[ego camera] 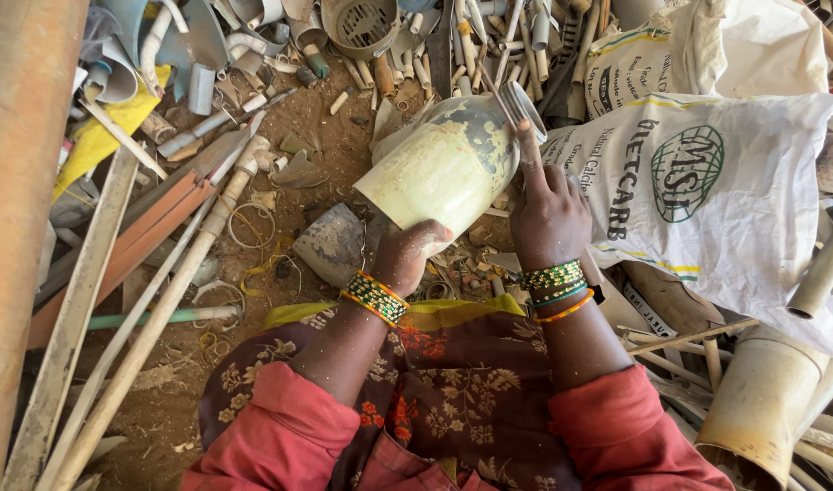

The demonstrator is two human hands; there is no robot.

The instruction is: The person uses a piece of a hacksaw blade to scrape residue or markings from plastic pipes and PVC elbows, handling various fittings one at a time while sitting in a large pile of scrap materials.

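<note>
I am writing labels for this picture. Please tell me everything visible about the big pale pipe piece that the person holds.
The pale pipe piece is a wide, short, yellowish-cream tube, plastic by its look, stained and dirty, darker grey near its far end. It is tilted above the dirt ground. The left hand supports its near end from below; the right hand touches its far end, one finger raised along it.

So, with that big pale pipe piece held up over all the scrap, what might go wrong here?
The pale green pipe piece is bulky and propped mainly on the left hand, so it might slip and drop onto the lap. The right hand is bare and touches a ridged part at the pipe's grey end; a rough edge there could scrape a finger. Broken pipe offcuts and shards litter the dirt floor close by, which could cut or trip.
</note>
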